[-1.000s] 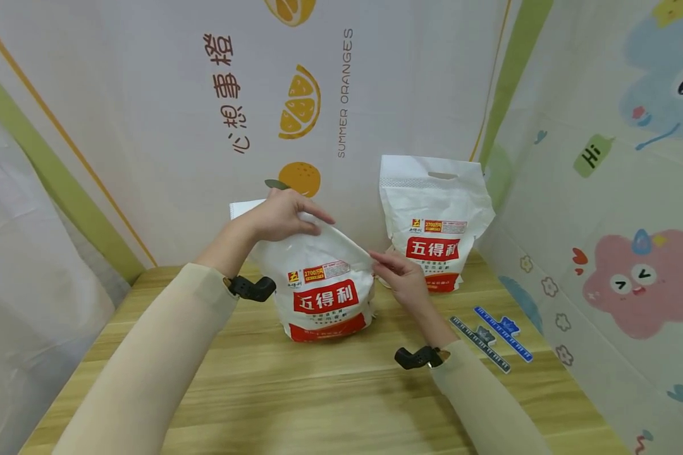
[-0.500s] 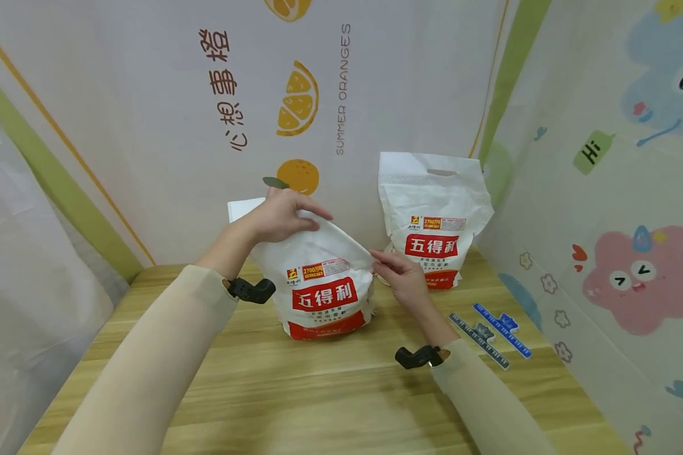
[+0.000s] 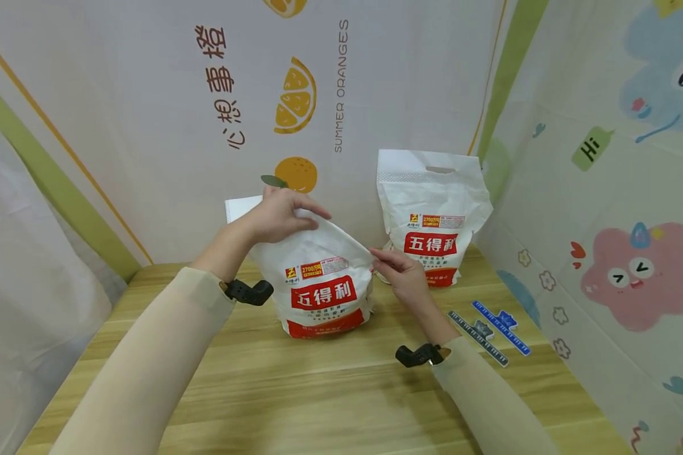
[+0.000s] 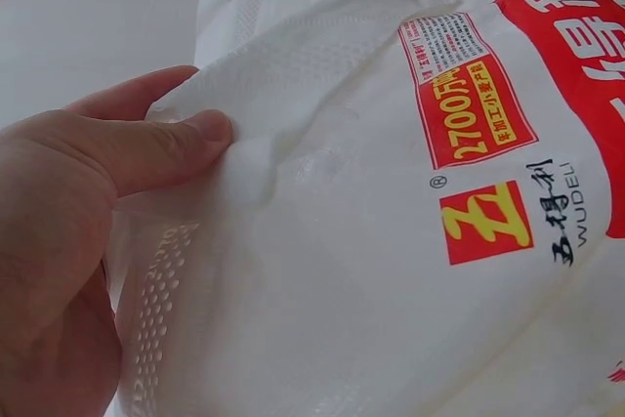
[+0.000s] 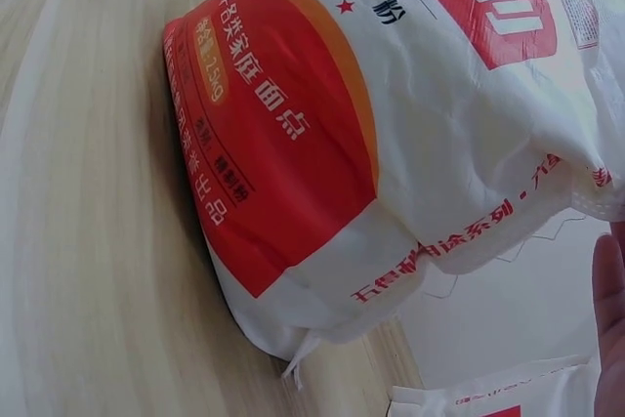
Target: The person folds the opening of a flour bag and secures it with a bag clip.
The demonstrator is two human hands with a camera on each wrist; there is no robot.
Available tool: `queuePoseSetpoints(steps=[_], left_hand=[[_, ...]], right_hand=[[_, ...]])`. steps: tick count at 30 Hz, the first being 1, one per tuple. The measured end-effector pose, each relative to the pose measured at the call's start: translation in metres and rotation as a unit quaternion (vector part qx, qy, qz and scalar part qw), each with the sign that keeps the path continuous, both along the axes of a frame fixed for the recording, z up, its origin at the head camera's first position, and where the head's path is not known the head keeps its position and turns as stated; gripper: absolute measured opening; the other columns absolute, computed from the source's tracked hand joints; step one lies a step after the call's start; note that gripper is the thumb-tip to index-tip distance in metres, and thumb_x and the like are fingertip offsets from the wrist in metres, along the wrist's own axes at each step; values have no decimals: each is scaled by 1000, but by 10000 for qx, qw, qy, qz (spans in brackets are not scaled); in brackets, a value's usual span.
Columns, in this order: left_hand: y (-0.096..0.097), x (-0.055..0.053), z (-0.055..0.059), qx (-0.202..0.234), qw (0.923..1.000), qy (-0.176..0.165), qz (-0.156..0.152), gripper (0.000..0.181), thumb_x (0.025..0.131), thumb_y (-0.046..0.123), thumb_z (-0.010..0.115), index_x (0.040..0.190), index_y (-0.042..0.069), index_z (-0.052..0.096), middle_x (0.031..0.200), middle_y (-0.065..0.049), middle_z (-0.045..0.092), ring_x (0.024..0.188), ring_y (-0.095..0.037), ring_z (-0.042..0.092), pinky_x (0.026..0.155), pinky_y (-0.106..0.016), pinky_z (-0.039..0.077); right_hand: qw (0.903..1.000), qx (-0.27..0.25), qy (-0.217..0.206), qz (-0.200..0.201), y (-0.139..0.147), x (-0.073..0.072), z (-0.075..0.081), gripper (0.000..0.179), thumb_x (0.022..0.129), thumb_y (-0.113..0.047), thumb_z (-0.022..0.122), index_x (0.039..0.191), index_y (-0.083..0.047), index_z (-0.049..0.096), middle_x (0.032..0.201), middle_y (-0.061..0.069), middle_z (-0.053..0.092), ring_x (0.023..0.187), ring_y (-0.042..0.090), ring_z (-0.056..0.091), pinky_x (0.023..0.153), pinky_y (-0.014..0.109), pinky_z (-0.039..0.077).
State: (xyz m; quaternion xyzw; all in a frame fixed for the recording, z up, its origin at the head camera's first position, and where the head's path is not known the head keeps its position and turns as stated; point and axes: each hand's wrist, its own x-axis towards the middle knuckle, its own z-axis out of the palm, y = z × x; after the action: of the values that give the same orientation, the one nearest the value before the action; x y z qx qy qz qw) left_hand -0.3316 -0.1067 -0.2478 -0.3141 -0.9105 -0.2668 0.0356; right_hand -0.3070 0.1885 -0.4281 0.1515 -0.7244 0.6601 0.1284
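A white flour bag (image 3: 319, 253) with red printing stands on the wooden table, its top folded over and slanting down to the right. My left hand (image 3: 279, 216) grips the folded top; in the left wrist view its thumb (image 4: 200, 139) presses the front while the other fingers pass behind the plastic. At the lower right end of the fold, my right hand (image 3: 404, 276) pinches the edge between thumb and fingertips. In the right wrist view the flour bag (image 5: 469, 144) shows its base on the table, and only part of the right hand appears at the right edge.
A second flour bag (image 3: 432, 221) stands upright behind and to the right, its handle top unfolded. Two long bag clips, one dark grey (image 3: 478, 338) and one blue (image 3: 501, 327), lie on the table's (image 3: 296, 392) right side. Printed curtains close off the back and sides.
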Motion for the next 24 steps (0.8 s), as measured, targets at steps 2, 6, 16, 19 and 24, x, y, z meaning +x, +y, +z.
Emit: queuePoseSetpoints(steps=[2, 6, 16, 19, 24], left_hand=[[0, 1, 0, 13, 10000, 13, -22, 25, 101, 11, 78, 123, 20, 86, 132, -7, 81, 124, -33, 65, 115, -57, 16], [0, 3, 0, 16, 10000, 55, -24, 25, 101, 11, 78, 123, 19, 85, 130, -8, 81, 122, -31, 66, 114, -57, 17], [-1, 3, -2, 107, 9999, 47, 16, 24, 101, 12, 78, 123, 19, 85, 130, -6, 81, 121, -29, 65, 113, -56, 17], [-1, 4, -2, 89, 9999, 104, 8, 24, 101, 12, 78, 123, 20, 85, 131, -5, 81, 122, -29, 65, 112, -55, 18], [-1, 6, -1, 26, 9998, 204, -64, 24, 101, 13, 79, 123, 20, 85, 131, -5, 81, 124, -29, 67, 113, -56, 19]], right_hand=[[10000, 9, -48, -22, 0, 0, -1, 31, 104, -6, 74, 135, -7, 77, 130, 14, 76, 105, 8, 74, 93, 21, 62], [9997, 29, -230, -54, 3, 0, -1, 33, 104, -9, 76, 136, -9, 77, 133, 7, 77, 110, 8, 75, 93, 23, 63], [9917, 1065, -588, -421, 48, 20, 22, 39, 105, -28, 76, 142, -17, 75, 132, 9, 78, 112, 3, 70, 94, 15, 57], [9913, 1167, -536, -298, 70, 29, 29, 41, 107, -24, 74, 144, -8, 72, 134, 15, 76, 112, -1, 70, 95, 14, 58], [9813, 1797, -582, -384, 111, 49, 34, 41, 109, -25, 71, 143, -2, 70, 141, 21, 73, 111, -6, 67, 91, 15, 57]])
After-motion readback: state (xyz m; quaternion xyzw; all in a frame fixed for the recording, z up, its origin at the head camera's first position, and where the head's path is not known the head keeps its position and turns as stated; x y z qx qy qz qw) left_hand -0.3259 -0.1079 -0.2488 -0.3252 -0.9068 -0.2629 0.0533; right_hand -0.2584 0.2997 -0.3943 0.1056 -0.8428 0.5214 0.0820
